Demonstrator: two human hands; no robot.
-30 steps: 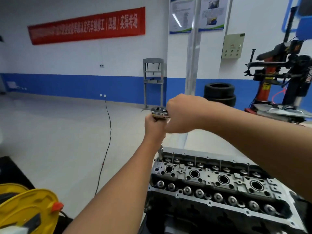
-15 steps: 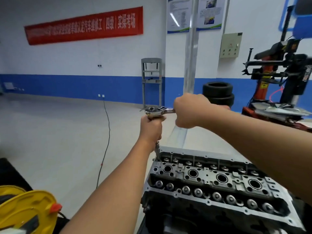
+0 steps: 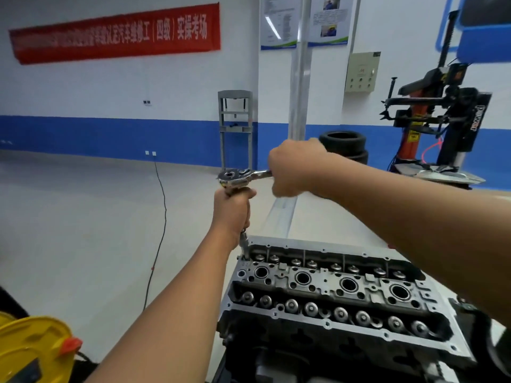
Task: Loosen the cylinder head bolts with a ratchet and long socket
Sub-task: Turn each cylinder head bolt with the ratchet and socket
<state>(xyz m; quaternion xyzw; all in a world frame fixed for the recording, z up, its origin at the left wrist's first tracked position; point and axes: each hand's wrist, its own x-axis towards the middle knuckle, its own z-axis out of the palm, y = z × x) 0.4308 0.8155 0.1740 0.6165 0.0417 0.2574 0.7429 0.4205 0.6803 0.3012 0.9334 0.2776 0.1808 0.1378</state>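
Ratchet (image 3: 235, 178) level above cylinder head (image 3: 331, 286) — your left hand (image 3: 232, 211) clasps long socket (image 3: 243, 241), steadying it upright on corner bolt; right hand (image 3: 293, 170) clenches handle for leverage.

- Bright chrome steel ratchet (image 3: 240, 176): mirror silver throughout.
- Bare aluminium cylinder head (image 3: 326, 286), near right: dull silver-grey deck, with dark grey to black recesses.
- Round yellow plastic cable reel (image 3: 33, 349), near left: yellow body, orange knob.
- Long red cloth banner (image 3: 116, 33), far left wall: red ground, pale lettering.
- Painted wall (image 3: 110, 106): white above, blue band below.
- Stacked black rubber tyres (image 3: 344, 146), far: black.
- Tyre-changing machine (image 3: 431, 117), far right: black with red-orange column.
- Floor (image 3: 69, 217): pale grey, crossed by a black cable (image 3: 163, 205).
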